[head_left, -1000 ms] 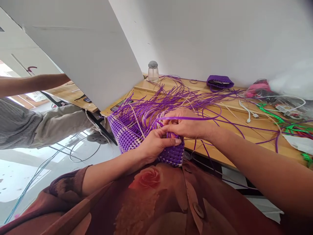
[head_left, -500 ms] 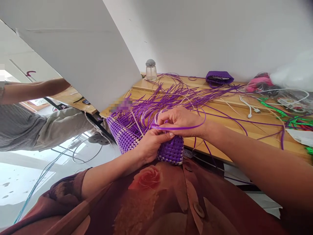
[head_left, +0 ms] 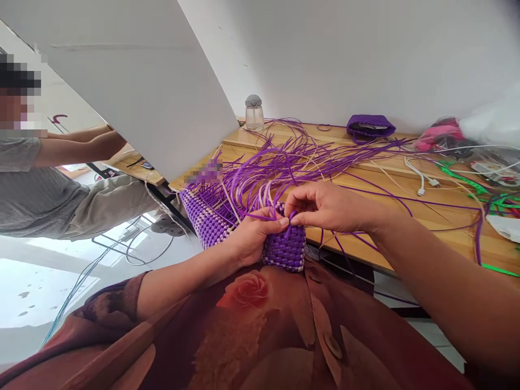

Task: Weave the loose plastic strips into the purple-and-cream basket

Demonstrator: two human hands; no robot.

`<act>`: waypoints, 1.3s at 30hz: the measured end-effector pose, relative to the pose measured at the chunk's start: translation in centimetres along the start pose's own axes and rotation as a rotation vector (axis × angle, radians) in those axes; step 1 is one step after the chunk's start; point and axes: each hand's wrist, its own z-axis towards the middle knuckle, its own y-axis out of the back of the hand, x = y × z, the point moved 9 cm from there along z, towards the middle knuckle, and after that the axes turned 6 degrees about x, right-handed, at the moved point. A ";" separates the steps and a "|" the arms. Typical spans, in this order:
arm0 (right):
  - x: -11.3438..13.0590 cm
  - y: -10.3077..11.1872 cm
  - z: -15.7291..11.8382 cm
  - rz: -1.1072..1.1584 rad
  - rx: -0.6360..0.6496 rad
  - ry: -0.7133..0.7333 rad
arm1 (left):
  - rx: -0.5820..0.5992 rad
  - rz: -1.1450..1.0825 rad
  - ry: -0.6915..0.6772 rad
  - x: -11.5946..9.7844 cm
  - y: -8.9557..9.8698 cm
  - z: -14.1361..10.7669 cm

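Observation:
A woven purple and cream piece (head_left: 286, 252) rests against my body at the table's edge, its long loose purple strips (head_left: 264, 168) spread behind it. My left hand (head_left: 254, 233) pinches a purple strip at the top of the woven part, thumb pointing right. Just right of it, my right hand (head_left: 314, 208) has thumb and forefinger closed on a purple strip, which bends down over the weave. The fingertips of both hands nearly touch.
On the wooden table (head_left: 353, 189) are a lidded bottle (head_left: 254, 114), a purple woven pouch (head_left: 370, 127), a white cable (head_left: 420, 181), green strips (head_left: 463, 179) and plastic bags. Behind a partition at left, another person's arms (head_left: 81, 149) reach toward a table.
My right hand has moved slightly right and turned, its fingertips now at the weave's top. The long strip loop across it is gone from there. The other person's head has come into view.

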 end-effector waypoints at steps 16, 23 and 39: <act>-0.2 -0.4 1.2 -0.245 0.089 -0.144 | -0.047 0.055 -0.057 -0.1 0.1 -1.0; -0.5 -0.8 2.1 -0.275 0.154 -0.161 | -0.026 0.063 -0.057 -0.1 -0.1 -1.0; 3.8 -4.1 -4.8 -0.623 -0.677 0.159 | -0.174 0.056 -0.140 -1.1 0.5 -0.6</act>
